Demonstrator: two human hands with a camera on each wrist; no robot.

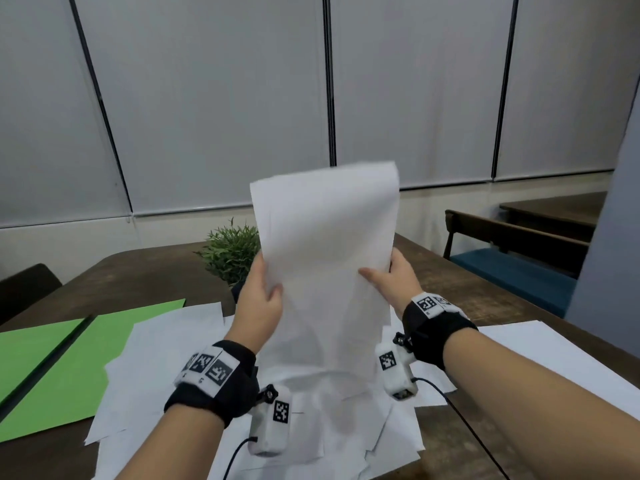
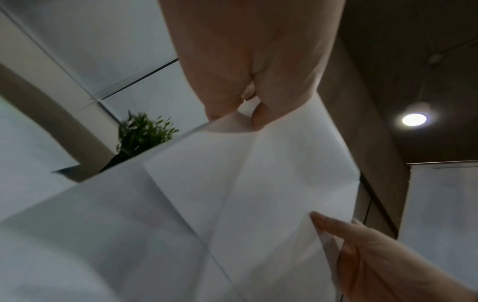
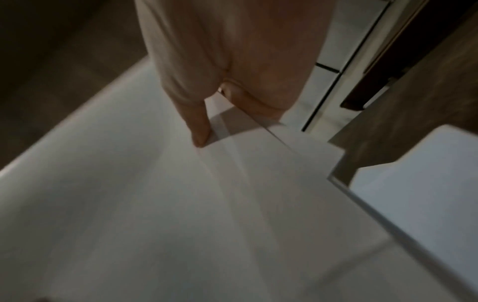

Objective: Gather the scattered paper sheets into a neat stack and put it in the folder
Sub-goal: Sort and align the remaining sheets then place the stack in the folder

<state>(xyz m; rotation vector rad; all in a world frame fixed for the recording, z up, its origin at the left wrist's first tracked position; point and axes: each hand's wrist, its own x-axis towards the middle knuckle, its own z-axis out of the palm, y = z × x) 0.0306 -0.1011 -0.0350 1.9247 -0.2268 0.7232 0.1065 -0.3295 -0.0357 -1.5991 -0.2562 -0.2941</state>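
I hold a bundle of white paper sheets [image 1: 325, 258] upright above the table, its lower edge near the loose sheets below. My left hand [image 1: 261, 299] grips its left edge, thumb on the front. My right hand [image 1: 391, 278] grips the right edge, thumb lying across the front. In the left wrist view the left hand [image 2: 245, 114] pinches the paper [image 2: 232, 183], and the right hand's fingers [image 2: 336, 230] hold the far edge. In the right wrist view the right hand [image 3: 220, 114] pinches the sheets [image 3: 181, 204]. Several loose sheets [image 1: 166, 362] lie spread on the table. An open green folder [image 1: 69, 362] lies at the left.
A small potted plant [image 1: 232, 251] stands behind my left hand on the brown wooden table [image 1: 485, 292]. One more sheet [image 1: 554, 355] lies at the right. A bench with a blue cushion [image 1: 512, 275] is beyond the table's right side. Cables trail from both wrist cameras.
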